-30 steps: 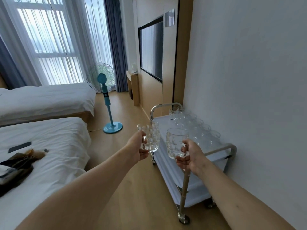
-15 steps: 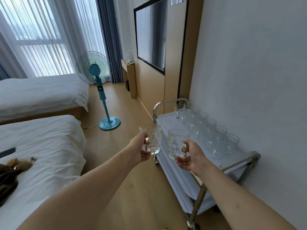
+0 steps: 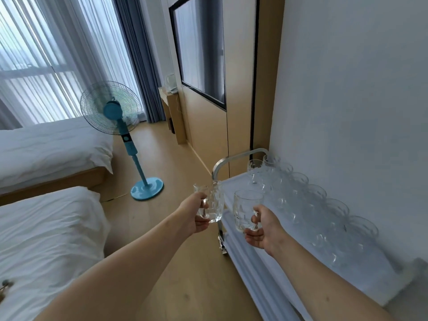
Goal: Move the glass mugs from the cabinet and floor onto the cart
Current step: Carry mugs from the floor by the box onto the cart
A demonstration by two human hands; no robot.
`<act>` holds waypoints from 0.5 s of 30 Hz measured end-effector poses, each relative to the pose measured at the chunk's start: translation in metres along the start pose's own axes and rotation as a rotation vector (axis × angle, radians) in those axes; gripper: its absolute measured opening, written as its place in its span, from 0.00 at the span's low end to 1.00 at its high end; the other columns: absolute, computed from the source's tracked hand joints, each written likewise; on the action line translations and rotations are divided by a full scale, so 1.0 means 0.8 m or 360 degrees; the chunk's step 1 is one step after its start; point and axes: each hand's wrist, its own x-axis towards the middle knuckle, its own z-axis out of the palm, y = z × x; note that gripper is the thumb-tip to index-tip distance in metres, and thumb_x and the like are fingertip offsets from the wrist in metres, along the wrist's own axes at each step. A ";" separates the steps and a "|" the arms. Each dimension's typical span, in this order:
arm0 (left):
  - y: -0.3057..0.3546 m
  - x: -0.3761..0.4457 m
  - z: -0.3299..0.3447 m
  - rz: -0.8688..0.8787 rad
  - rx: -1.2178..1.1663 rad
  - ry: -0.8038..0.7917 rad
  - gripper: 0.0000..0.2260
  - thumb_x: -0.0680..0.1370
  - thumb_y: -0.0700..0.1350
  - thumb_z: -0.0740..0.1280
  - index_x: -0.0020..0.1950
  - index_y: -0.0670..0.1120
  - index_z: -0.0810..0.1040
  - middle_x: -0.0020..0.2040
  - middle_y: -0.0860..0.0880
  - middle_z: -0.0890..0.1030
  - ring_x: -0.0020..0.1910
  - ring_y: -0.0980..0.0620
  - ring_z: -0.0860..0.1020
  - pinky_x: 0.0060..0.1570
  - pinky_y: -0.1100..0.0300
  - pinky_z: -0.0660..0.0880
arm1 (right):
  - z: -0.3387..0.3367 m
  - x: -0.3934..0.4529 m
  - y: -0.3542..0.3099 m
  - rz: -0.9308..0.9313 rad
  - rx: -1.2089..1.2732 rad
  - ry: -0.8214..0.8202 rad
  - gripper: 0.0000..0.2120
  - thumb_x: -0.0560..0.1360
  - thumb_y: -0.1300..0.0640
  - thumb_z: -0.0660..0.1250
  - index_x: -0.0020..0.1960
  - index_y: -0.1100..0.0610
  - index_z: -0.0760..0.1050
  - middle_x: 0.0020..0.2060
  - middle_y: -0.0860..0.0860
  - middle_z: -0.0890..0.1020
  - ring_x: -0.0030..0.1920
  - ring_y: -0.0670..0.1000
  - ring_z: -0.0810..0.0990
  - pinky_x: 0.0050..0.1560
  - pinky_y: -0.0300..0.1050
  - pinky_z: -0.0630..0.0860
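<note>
My left hand (image 3: pixel 193 214) grips a clear dimpled glass mug (image 3: pixel 214 202) by its handle, just left of the cart's front edge. My right hand (image 3: pixel 265 230) holds a second glass mug (image 3: pixel 244 209) by the handle, upright over the near side of the cart's top shelf. The white cart (image 3: pixel 234 188) with metal rails stands against the wall at right. Several glass mugs (image 3: pixel 301 195) stand in rows along the wall side of its top.
A teal standing fan (image 3: pixel 115 126) stands on the wooden floor beyond my left hand. Two white beds (image 3: pixel 46 228) fill the left side. A wall-mounted TV (image 3: pixel 201 49) and a small wooden desk (image 3: pixel 171 114) lie farther along the right wall.
I have stepped nearer to the cart, which now reaches the lower right corner. Both hands with their mugs have moved closer to its top shelf.
</note>
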 end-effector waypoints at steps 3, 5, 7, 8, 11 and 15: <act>0.023 0.047 0.012 -0.0007 0.0010 -0.0019 0.12 0.77 0.52 0.65 0.43 0.44 0.75 0.41 0.39 0.79 0.39 0.44 0.77 0.51 0.53 0.78 | 0.009 0.042 -0.021 0.0014 0.0016 0.0021 0.16 0.76 0.46 0.64 0.35 0.55 0.70 0.39 0.60 0.80 0.38 0.57 0.79 0.41 0.48 0.80; 0.032 0.075 0.020 -0.0032 0.0019 -0.0036 0.11 0.77 0.52 0.65 0.43 0.44 0.75 0.41 0.39 0.79 0.39 0.43 0.77 0.51 0.52 0.79 | 0.014 0.068 -0.032 0.0037 0.0024 0.0051 0.16 0.76 0.46 0.64 0.35 0.55 0.69 0.39 0.60 0.79 0.38 0.57 0.79 0.41 0.48 0.80; 0.037 0.097 0.024 -0.0074 0.0038 -0.0062 0.12 0.76 0.52 0.65 0.44 0.44 0.75 0.42 0.38 0.79 0.39 0.43 0.77 0.50 0.52 0.79 | 0.017 0.087 -0.040 0.0072 0.0025 0.0080 0.16 0.76 0.47 0.63 0.35 0.56 0.69 0.40 0.60 0.79 0.37 0.57 0.79 0.40 0.48 0.80; 0.043 0.109 0.027 -0.0096 0.0046 -0.0077 0.12 0.76 0.52 0.66 0.44 0.44 0.75 0.43 0.38 0.79 0.40 0.42 0.77 0.49 0.52 0.79 | 0.020 0.097 -0.044 0.0086 0.0024 0.0093 0.16 0.76 0.46 0.64 0.35 0.56 0.69 0.40 0.60 0.79 0.37 0.57 0.79 0.40 0.48 0.80; 0.057 0.145 0.036 -0.0125 0.0075 -0.0108 0.12 0.76 0.53 0.66 0.43 0.44 0.75 0.43 0.38 0.79 0.39 0.42 0.78 0.52 0.51 0.79 | 0.027 0.126 -0.053 0.0113 0.0055 0.0131 0.16 0.76 0.46 0.64 0.36 0.55 0.70 0.41 0.60 0.79 0.38 0.57 0.79 0.38 0.46 0.80; 0.077 0.196 0.053 -0.0147 0.0135 -0.0181 0.12 0.77 0.52 0.66 0.43 0.44 0.74 0.40 0.40 0.79 0.37 0.44 0.78 0.45 0.54 0.79 | 0.040 0.168 -0.060 0.0145 0.0152 0.0203 0.16 0.76 0.46 0.65 0.35 0.55 0.69 0.39 0.58 0.77 0.36 0.56 0.77 0.36 0.45 0.78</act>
